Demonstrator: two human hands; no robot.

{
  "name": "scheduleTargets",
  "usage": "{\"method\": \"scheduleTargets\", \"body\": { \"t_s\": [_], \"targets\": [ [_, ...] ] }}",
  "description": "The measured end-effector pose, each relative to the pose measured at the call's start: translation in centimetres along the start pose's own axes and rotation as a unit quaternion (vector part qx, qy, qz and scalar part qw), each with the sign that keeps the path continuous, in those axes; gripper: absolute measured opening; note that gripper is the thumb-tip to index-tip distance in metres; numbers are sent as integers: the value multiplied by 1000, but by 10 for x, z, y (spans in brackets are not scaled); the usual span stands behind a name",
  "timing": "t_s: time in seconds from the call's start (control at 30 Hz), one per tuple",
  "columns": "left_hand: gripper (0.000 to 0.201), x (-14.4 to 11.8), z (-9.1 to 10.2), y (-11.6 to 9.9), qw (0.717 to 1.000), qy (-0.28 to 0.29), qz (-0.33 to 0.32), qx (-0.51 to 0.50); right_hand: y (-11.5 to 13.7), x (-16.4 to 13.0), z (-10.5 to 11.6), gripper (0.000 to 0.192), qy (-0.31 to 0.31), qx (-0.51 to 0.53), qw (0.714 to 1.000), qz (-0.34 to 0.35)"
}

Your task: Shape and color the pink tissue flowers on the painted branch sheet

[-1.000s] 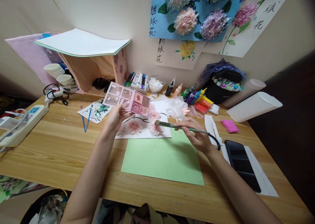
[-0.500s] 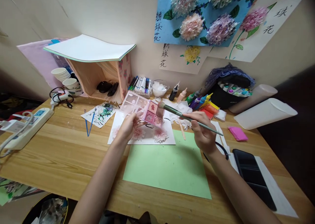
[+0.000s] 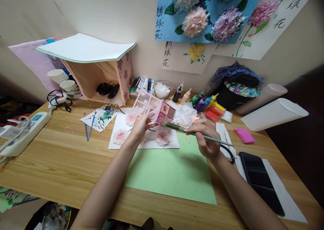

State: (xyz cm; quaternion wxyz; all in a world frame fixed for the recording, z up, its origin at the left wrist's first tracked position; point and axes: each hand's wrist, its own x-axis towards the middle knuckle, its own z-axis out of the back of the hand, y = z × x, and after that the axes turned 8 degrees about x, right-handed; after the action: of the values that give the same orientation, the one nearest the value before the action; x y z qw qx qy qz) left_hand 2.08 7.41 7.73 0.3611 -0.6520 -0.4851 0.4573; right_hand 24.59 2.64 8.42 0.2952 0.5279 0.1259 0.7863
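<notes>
Green sheet lies nearest on the desk. Beyond it, right hand grips a brush, fingers clamped on the handle, bristle tip touching the palette. Left hand clasps the open palette, raised above the white flower sheet. Farther back: paint bottles, markers, flower posters on the wall.

A green paper sheet lies flat at the front of the wooden desk. Paint bottles stand along the wall — beside a row of markers. A power strip lies at the left edge; a black tray lies at the right.
</notes>
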Motion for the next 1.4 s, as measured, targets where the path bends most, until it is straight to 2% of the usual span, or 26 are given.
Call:
{"method": "scheduleTargets", "body": {
  "t_s": [0.17,0.4,0.57,0.73,0.93,1.03,1.1,1.27,1.4],
  "targets": [
    [19,1,3,5,1000,9,-2,11,0,0,0,28,-31,2,999,-18],
    [19,6,8,9,1000,-2,-4,2,-4,-4,-2,29,-2,36,998,-45],
    [7,5,9,9,1000,12,-7,-3,-6,-5,-1,29,-47,42,996,-59],
    [22,5,9,8,1000,-10,-6,0,-3,-2,2,28,1,53,997,-59],
    [18,5,8,7,1000,10,-11,-8,-2,1,9,28,-23,29,997,-63],
    [23,5,9,8,1000,1,-13,-11,-2,2,9,28,-1,24,997,-68],
    [27,6,9,8,1000,-6,-16,-11,-2,2,8,28,-10,24,997,-67],
    [20,5,11,5,1000,-4,-16,-10,-1,2,8,27,0,28,997,-67],
    [18,2,15,0,1000,-17,-18,-12,-2,1,12,28,-25,44,996,-67]
  ]
}}
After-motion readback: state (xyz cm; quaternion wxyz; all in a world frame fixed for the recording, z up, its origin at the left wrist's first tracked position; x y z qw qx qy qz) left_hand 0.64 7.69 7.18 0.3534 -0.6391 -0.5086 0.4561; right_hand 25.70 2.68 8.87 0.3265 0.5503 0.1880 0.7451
